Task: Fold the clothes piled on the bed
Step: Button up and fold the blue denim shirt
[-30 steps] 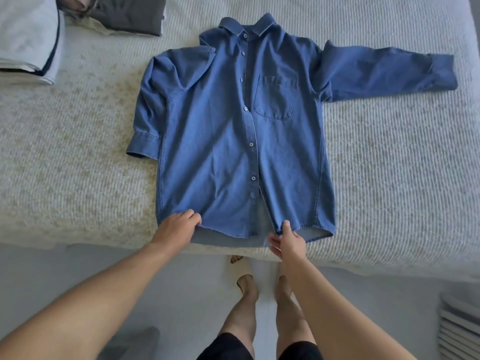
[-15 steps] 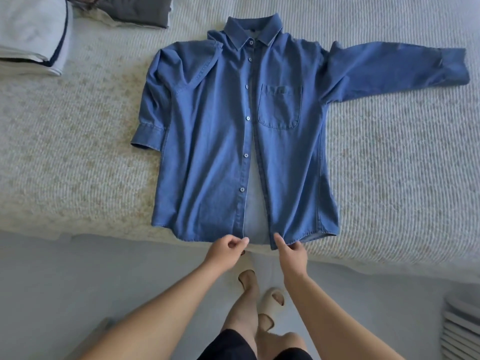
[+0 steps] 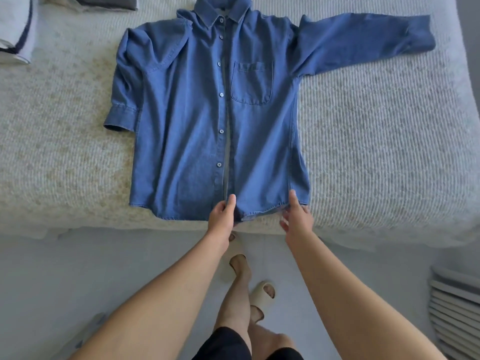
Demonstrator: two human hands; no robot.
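Observation:
A blue denim button shirt (image 3: pixel 187 120) lies face up on the bed (image 3: pixel 376 141), collar at the far side, hem at the near edge. Its left sleeve is bent down along the body; its right sleeve stretches out to the right. My left hand (image 3: pixel 222 213) pinches the hem at the bottom of the front opening, thumb on top. My right hand (image 3: pixel 294 215) grips the hem of the right front panel near its side seam, thumb on the cloth and fingers under the edge.
Folded white and navy cloth (image 3: pixel 15 29) sits at the bed's far left, with a dark grey piece (image 3: pixel 109 2) behind it. The pale floor (image 3: pixel 78 268) lies below the bed edge, my legs and slippers stand there, and a slatted white thing (image 3: pixel 457 307) is at the right.
My left hand moved right from the left hem to the front opening. My right hand shifted right to the panel's outer corner. The front opening has narrowed, and the view moved closer.

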